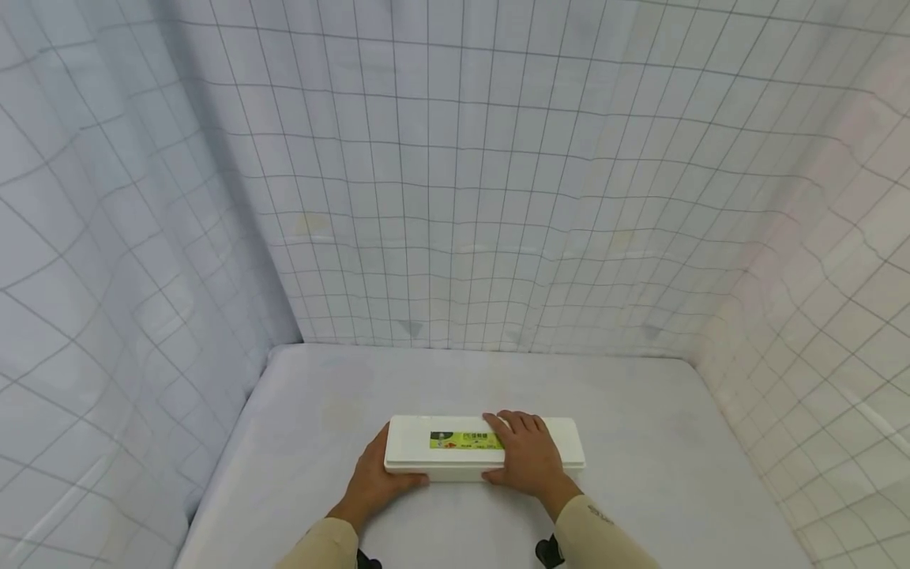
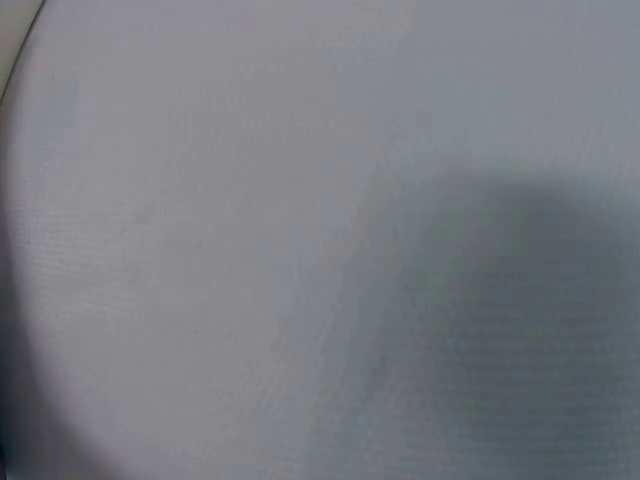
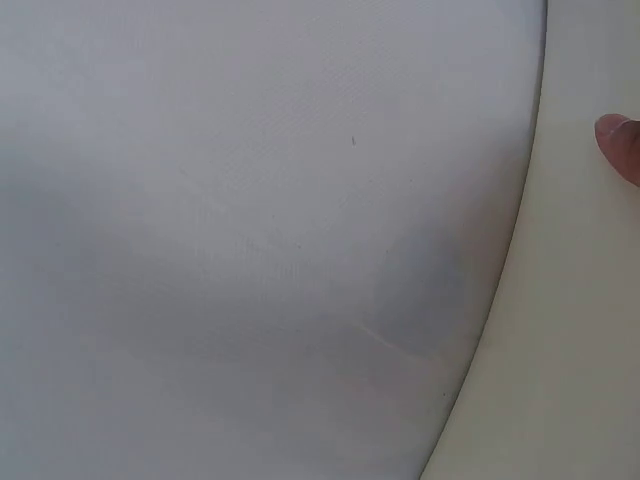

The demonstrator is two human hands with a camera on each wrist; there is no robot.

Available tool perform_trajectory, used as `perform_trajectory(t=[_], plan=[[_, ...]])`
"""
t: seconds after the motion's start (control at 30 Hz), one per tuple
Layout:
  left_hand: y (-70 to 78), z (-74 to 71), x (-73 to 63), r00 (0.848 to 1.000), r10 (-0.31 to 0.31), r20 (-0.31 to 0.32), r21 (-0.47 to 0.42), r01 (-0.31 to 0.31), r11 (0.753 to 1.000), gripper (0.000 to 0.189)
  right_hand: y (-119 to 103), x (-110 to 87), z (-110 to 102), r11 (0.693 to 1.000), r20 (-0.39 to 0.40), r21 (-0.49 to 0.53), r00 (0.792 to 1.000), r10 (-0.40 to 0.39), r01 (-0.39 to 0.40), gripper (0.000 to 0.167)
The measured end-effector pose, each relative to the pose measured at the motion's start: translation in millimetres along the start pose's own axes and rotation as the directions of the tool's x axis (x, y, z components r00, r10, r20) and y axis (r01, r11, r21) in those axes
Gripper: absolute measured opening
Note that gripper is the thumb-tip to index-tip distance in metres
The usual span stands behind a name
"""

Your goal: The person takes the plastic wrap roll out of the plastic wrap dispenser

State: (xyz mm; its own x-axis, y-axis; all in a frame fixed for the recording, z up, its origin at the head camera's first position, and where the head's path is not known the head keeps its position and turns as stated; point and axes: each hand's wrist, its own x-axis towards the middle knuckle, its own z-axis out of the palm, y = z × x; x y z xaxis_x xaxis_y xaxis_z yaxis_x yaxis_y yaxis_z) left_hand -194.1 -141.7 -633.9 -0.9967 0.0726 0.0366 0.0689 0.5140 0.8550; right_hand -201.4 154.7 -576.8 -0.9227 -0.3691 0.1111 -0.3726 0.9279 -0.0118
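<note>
A long white lidded box [image 1: 412, 442] with a yellow-green printed label [image 1: 455, 440] lies crosswise on the white-covered table in the head view. My left hand [image 1: 377, 478] holds its left end, thumb along the front wall and the other fingers round the side, partly hidden. Across the lid, right of the middle, lies my right hand [image 1: 529, 458]: its fingers reach the far edge while the thumb presses the front wall. The right wrist view shows that thumb [image 3: 621, 145] against the pale box wall. Only a sliver of the box [image 2: 14, 35] enters the left wrist view.
White cloth covers the table [image 1: 626, 442]. Grid-patterned white sheets hang at the back [image 1: 455, 197], on the left [image 1: 92, 316] and on the right [image 1: 839, 316], enclosing the table. Beige sleeves [image 1: 600, 533] and dark wrist-worn pieces [image 1: 549, 551] show at the bottom.
</note>
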Motion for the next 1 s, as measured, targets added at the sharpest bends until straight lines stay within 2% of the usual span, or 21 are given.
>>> perform_trajectory(t=[0.27,0.57,0.77,1.0], plan=[[-1.3,0.0,0.7,1.000,-0.021,0.007,0.022,0.021,1.000,0.120,-4.8,3.6,-5.3,0.999,0.067,-0.003,0.997,0.033,-0.033,0.098],[-0.6,0.7,-0.8,0.999,-0.040,0.007,0.021,0.040,0.999,0.121,-10.9,13.3,-9.8,0.993,0.193,0.037,0.975,0.107,-0.116,0.099],[-0.1,0.4,-3.2,0.999,-0.036,-0.008,0.033,0.036,0.999,0.121,-12.0,14.9,-11.3,0.990,0.223,0.067,0.969,0.108,-0.126,0.100],[0.1,1.0,-5.1,0.999,-0.002,-0.037,0.039,0.003,0.999,0.119,-13.2,14.8,-17.5,0.986,0.223,0.107,0.970,0.101,-0.127,0.100]])
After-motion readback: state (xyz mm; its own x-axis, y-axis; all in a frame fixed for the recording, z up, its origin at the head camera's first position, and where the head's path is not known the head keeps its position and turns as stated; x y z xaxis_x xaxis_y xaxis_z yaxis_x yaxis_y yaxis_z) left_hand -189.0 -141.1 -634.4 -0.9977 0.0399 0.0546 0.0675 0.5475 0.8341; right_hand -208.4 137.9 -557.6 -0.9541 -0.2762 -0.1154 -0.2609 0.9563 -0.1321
